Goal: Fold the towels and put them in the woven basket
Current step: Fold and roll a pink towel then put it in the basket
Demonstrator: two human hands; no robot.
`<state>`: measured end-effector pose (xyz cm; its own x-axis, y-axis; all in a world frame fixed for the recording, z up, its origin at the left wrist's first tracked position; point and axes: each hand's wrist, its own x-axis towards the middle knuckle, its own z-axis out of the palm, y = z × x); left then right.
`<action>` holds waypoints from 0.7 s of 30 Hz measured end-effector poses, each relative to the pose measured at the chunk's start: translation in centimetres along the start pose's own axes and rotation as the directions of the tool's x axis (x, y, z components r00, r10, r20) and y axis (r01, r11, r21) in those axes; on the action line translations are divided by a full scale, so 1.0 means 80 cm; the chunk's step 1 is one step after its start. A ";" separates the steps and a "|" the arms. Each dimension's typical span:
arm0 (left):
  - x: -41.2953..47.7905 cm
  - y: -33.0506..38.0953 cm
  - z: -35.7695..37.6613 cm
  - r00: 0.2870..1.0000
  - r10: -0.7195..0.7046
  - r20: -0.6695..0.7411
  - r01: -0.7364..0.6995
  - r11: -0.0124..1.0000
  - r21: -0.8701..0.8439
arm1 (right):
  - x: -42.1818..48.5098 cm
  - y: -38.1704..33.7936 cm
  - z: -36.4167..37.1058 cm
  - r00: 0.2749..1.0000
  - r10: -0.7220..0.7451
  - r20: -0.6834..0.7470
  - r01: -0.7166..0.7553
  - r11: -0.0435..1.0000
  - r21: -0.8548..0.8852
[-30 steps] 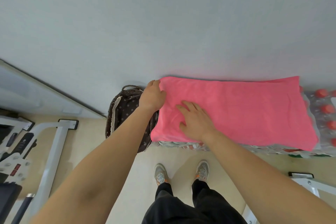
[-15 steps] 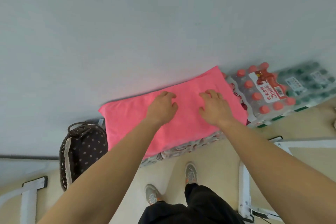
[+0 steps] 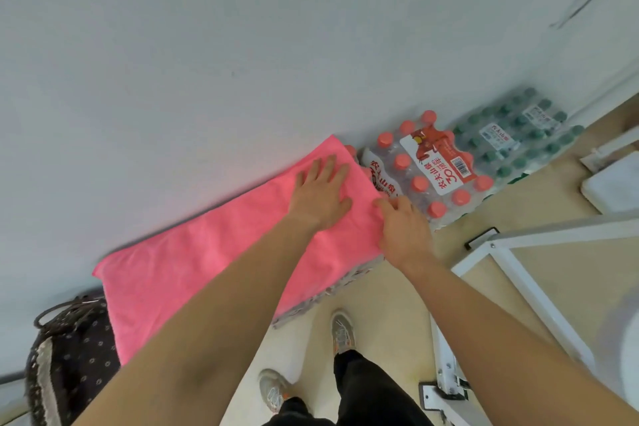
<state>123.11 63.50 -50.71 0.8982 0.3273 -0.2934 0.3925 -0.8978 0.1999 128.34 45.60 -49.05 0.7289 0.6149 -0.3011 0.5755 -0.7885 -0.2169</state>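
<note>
The basket [image 3: 69,353] at 8 o'clock is cut by the left edge, its inside unseen. The left forearm [image 3: 214,315] hides part of the towel [image 3: 193,273], and whatever lies under the towel shows only as a sliver. At the towel's 3 o'clock end, the right hand [image 3: 403,228] hides its own fingertips, so a pinch cannot be told.

The towel [image 3: 207,273] is coloured bright pink. The basket [image 3: 76,356] is lined with dark cloth dotted in pale specks. Red caps are borne by the near bottle pack [image 3: 432,169], green caps by the far bottle pack [image 3: 518,135].
</note>
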 end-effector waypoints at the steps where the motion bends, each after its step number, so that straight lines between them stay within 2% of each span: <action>1: 0.009 0.001 0.000 1.000 0.004 0.012 -0.004 1.000 -0.002 | 0.000 0.005 0.001 1.000 0.010 -0.002 -0.010 1.000 0.010; 4: 0.028 0.013 0.000 0.998 0.040 0.043 -0.040 0.999 -0.005 | 0.000 0.023 0.003 0.998 0.069 -0.004 -0.069 0.997 0.033; 8: 0.040 0.031 -0.004 0.990 0.104 0.099 -0.104 0.995 -0.006 | -0.006 0.036 -0.001 0.991 0.133 0.003 -0.132 0.990 -0.048; 11: 0.023 0.026 -0.005 0.992 0.105 0.065 -0.102 0.993 -0.053 | -0.012 0.021 -0.003 0.983 0.171 -0.062 -0.176 0.981 -0.086; 14: -0.028 -0.017 -0.005 0.998 0.041 -0.040 -0.045 0.994 -0.096 | -0.020 -0.030 -0.004 0.994 0.064 -0.084 -0.072 0.993 -0.092; 17: -0.066 -0.047 0.000 0.997 0.003 -0.082 -0.015 0.989 -0.148 | -0.015 -0.063 -0.003 0.997 0.003 -0.071 -0.008 0.998 -0.069; 21: -0.159 -0.125 0.003 0.970 -0.196 -0.142 0.162 0.962 -0.218 | -0.033 -0.150 0.019 0.982 -0.185 -0.038 0.182 0.981 -0.065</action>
<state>107.73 68.25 -49.22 0.8228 0.5350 -0.1916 0.5667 -0.7468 0.3482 118.94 53.47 -47.09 0.6232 0.7503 -0.2207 0.7217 -0.6605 -0.2074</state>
